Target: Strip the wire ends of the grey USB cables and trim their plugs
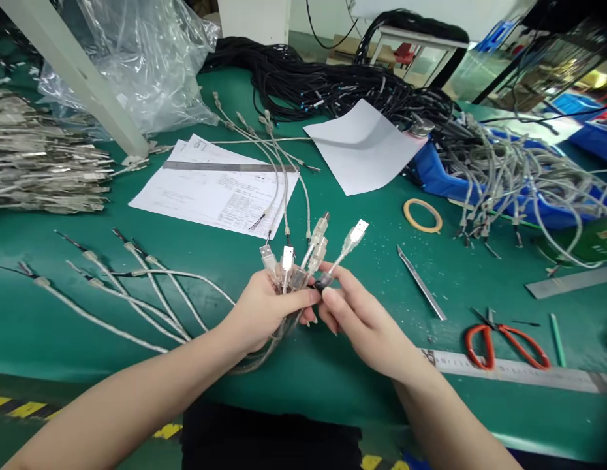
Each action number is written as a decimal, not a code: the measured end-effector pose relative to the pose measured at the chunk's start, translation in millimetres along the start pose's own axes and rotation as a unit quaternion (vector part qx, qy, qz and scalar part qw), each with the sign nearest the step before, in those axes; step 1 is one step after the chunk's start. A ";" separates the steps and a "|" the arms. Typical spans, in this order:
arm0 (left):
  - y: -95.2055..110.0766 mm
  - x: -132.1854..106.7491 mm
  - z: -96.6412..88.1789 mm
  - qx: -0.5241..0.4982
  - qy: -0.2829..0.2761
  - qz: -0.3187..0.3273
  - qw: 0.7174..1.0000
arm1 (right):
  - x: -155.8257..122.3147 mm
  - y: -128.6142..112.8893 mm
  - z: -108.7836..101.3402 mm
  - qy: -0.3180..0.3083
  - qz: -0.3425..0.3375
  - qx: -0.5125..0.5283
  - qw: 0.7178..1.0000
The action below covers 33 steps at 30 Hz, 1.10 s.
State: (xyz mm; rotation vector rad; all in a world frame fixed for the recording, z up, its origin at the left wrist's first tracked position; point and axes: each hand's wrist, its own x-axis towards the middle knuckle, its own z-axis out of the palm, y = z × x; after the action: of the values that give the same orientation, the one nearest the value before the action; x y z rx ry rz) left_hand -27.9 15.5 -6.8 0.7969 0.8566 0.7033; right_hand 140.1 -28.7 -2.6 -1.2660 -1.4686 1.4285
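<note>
My left hand (271, 303) is closed around a bunch of clear-jacketed USB cables (287, 261), their metal plugs sticking up above the thumb. Thumb and fingers of my right hand (355, 313) pinch one USB cable (355, 238) by its plug end, close against the bunch. A small black piece (320, 285) shows between the two hands; what it is I cannot tell. Out to the left of my left hand, several grey cable tails (132, 300) with stripped dark wire ends fan over the green table (205, 254).
Printed sheets (200, 196) lie under a steel ruler (225, 167), with loose cables (284, 176) across them. At right are a tape roll (422, 216), a craft knife (421, 282), red-handled pliers (506, 343), a long ruler (460, 364) and a blue bin (443, 176) of cables. A cable pile (44, 156) sits left.
</note>
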 end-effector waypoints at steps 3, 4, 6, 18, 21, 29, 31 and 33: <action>-0.2 -1.3 -0.7 0.047 0.000 0.013 0.999 | -1.4 -4.0 1.2 -0.020 -0.022 -0.038 0.999; -0.6 -2.1 -0.9 0.061 -0.010 0.017 0.998 | -1.1 -4.0 0.8 -0.007 -0.035 -0.056 0.998; -1.0 -3.8 -1.1 0.082 -0.033 0.018 0.996 | -0.3 -2.4 -1.3 0.044 -0.050 -0.100 0.993; 2.4 -2.4 -3.8 0.103 -0.054 0.015 0.993 | -0.7 -1.1 0.4 0.064 -0.048 -0.110 0.991; 3.3 -1.6 -4.2 0.061 -0.054 -0.022 0.996 | 3.4 3.5 -2.4 0.091 -0.029 -0.007 0.995; 3.5 0.7 -2.0 -0.014 -0.043 -0.091 0.995 | 11.1 7.3 -3.7 0.130 0.000 0.262 0.956; 2.8 -0.1 -1.9 -0.020 -0.043 -0.096 0.994 | 11.4 8.9 -2.5 0.153 -0.007 0.264 0.952; 2.5 -1.1 -1.5 -0.018 -0.040 -0.095 0.995 | 11.5 10.2 -1.2 0.170 -0.014 0.267 0.948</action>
State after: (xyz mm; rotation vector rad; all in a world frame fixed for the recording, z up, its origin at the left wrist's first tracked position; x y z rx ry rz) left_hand -30.3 16.4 -4.9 0.6964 0.8331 0.5147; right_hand 139.9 -18.4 -14.0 -1.0675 -0.7910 1.3795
